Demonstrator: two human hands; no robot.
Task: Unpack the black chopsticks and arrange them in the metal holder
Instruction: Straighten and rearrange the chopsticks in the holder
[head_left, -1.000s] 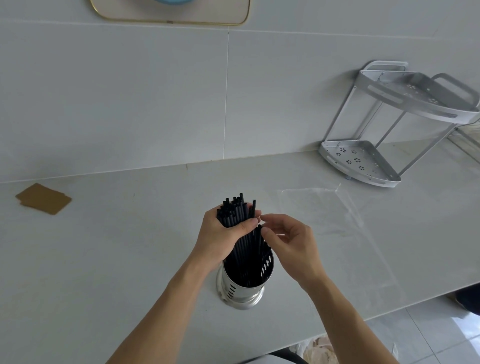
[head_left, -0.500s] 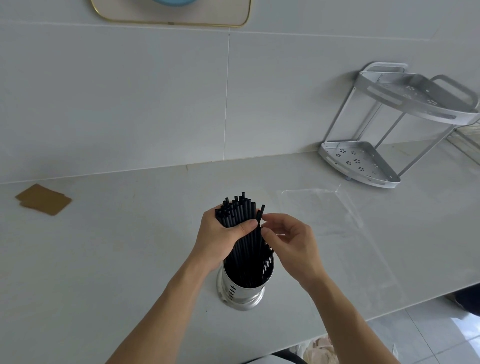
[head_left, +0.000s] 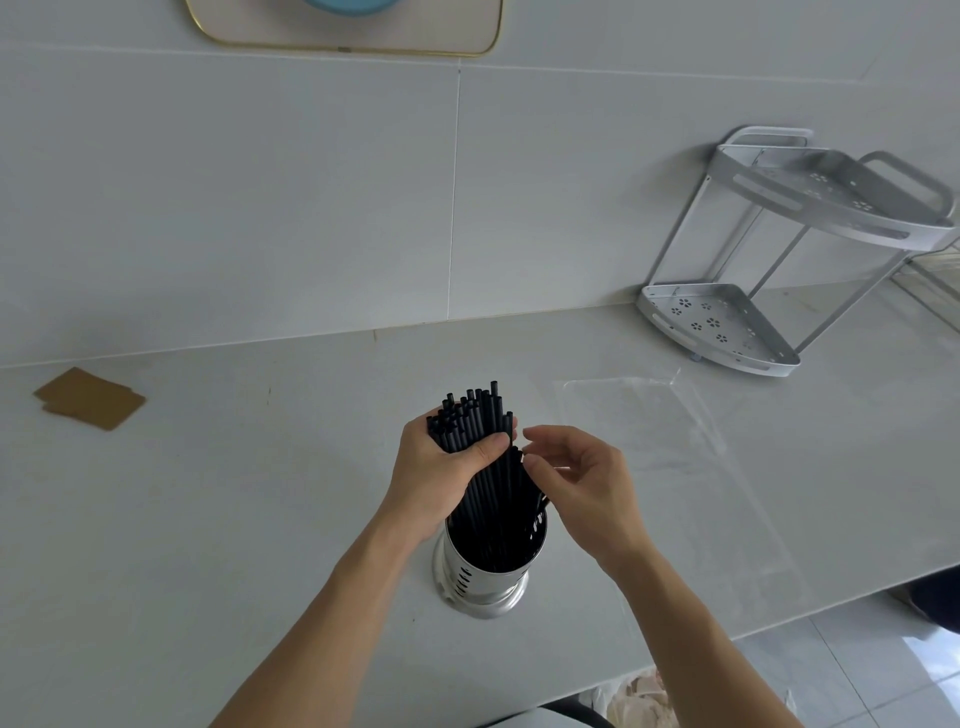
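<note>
- Standing in the metal holder (head_left: 485, 582) at lower centre of the frame, the black chopsticks (head_left: 480, 467) form one bundle with its long axis near upright, leaning slightly toward the upper left; their blunt square ends point up and away from the camera, their lower ends hidden inside the holder.
- The metal holder is a round, shiny cup with slots in its wall and a flared base, upright on the pale countertop (head_left: 260, 519).
- The left hand (head_left: 441, 473) grips the upper part of the bundle, thumb across the front and fingers wrapped behind.
- The right hand (head_left: 576, 478) sits just right of the bundle, fingers loosely curled, thumb and forefinger tips at the edge of the sticks; whether they pinch one I cannot tell.
- A clear plastic bag (head_left: 654, 431) lies flat on the countertop to the right of the hands.
- Brown cards (head_left: 91, 397) lie at the left edge of the frame, well apart from the holder.
- A two-tier metal corner rack (head_left: 779, 260) stands at upper right against the tiled wall (head_left: 260, 208).
</note>
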